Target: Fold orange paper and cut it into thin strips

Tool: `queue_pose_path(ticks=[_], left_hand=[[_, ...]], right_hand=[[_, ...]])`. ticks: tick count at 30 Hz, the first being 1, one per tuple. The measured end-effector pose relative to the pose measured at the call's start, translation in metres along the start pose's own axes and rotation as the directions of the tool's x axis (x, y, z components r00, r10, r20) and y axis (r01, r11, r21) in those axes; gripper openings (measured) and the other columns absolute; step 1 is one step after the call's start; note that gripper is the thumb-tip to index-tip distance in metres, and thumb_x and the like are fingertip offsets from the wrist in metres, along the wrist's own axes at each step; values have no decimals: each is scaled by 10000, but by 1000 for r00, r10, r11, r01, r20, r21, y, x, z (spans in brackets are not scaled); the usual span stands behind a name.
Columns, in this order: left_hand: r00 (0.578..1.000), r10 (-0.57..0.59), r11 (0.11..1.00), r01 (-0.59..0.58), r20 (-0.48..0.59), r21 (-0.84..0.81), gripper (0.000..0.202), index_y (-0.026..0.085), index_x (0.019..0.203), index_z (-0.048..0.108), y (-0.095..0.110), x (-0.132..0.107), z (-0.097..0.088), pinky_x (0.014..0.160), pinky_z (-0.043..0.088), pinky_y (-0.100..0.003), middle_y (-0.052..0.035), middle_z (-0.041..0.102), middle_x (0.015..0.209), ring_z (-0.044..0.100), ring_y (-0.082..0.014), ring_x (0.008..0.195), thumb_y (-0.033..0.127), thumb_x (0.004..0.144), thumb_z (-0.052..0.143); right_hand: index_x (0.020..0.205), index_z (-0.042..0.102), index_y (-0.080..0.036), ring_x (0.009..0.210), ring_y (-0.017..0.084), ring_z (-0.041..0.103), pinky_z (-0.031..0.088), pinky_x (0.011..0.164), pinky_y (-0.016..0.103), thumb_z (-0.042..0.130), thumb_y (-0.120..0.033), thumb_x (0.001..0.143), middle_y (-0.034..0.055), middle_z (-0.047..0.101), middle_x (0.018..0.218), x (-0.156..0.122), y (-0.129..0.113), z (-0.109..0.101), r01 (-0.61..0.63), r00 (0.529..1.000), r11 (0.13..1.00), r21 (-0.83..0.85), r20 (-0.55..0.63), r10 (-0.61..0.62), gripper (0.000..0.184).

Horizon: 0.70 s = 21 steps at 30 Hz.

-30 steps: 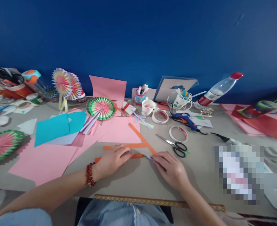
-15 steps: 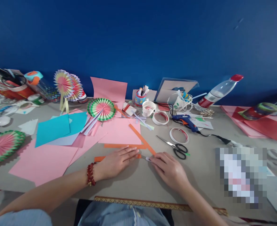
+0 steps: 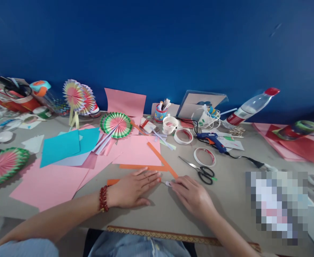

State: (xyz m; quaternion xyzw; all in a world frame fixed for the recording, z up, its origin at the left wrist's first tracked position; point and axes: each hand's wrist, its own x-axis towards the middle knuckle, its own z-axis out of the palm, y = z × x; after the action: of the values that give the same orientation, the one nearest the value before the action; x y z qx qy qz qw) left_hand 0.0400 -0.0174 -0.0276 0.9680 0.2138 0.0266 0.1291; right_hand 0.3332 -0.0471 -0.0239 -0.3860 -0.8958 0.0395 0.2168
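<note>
Grey table (image 3: 157, 211) under a blue wall (image 3: 157, 43) is being worked at. An orange strip (image 3: 113, 181) is being pressed flat near the front edge by the left hand (image 3: 131, 188), with its fingers spread wide. A small white tab (image 3: 168, 184) at the strip's right end is being pinched by the right hand (image 3: 194, 197). Scissors (image 3: 202, 172) are lying just beside that hand, and a pink sheet (image 3: 135, 151) is lying behind the strip.

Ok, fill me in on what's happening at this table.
A person works at a paper-strewn table. Their left hand lies flat on an orange paper strip, pressing it down. The right hand pinches a small whitish piece at the strip's end; what it is I cannot tell. Scissors and a glue gun lie just beyond.
</note>
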Motion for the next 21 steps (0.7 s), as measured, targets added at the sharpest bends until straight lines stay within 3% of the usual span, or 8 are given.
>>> queue_pose_path(ticks=[14,21], left_hand=[[1000,-8,1000,8,16,-12,822,167,1627,-11,-1,0,-1,1280,44,-422,-91,160,1669,175,-223,1549,589,1039,379],[1000,-15,1000,15,8,11,851,161,1625,-13,0,0,-2,1273,108,-440,-102,189,1665,204,-236,1542,603,1027,399]], right_hand=[[1070,677,-181,877,190,618,520,769,297,464,-118,1001,80,693,953,-3,-1,3,21,1000,999,26,-19,-21,233],[1056,685,-174,866,201,620,496,710,304,453,-145,1010,79,691,929,0,-9,8,-9,1000,1000,0,-4,9,239]])
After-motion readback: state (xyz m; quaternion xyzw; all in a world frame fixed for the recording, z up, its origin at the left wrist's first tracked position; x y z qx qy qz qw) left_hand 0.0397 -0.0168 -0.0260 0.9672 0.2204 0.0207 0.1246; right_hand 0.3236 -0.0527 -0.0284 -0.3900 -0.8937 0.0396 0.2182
